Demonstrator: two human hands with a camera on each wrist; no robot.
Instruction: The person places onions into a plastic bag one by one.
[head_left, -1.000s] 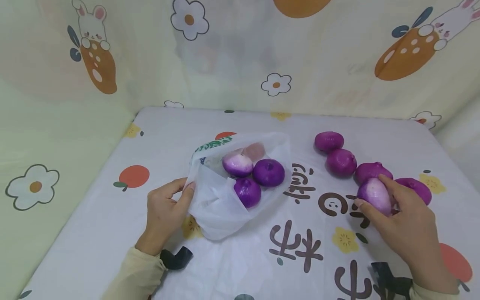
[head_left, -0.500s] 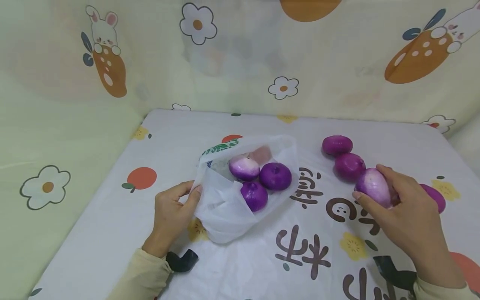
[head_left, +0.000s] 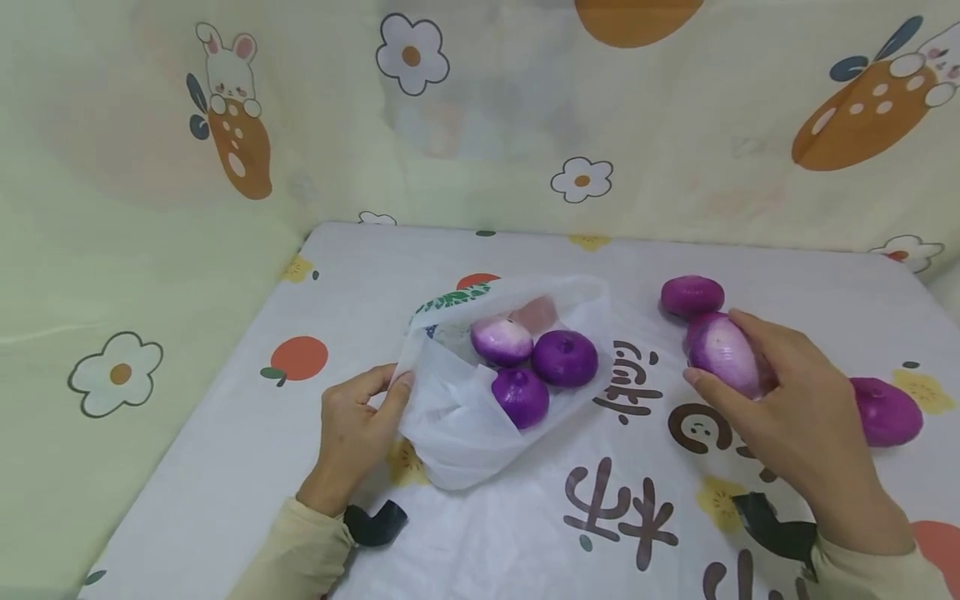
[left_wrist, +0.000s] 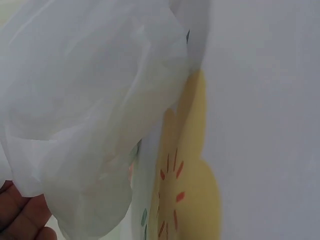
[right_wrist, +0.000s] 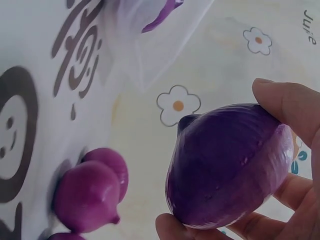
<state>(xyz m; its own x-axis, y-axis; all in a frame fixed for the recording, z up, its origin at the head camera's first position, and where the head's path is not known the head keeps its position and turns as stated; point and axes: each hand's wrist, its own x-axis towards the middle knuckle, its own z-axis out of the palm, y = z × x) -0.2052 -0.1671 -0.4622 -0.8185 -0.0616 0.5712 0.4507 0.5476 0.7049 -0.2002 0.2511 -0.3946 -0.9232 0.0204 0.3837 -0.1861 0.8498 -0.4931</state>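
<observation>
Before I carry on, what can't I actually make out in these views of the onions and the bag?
- Onions behind the right hand: the head view shows only two loose on the cloth, others may be hidden.
- Pale item deep in the white bag: veiled by plastic, unidentifiable.
- Left hand: left wrist view shows only fingertips, bag fills the frame.
- Held onion: its underside is covered by fingers.

path to bag (head_left: 480,392): bare cloth (head_left: 645,442) | mouth open (three onions (head_left: 564,358) inside)
</observation>
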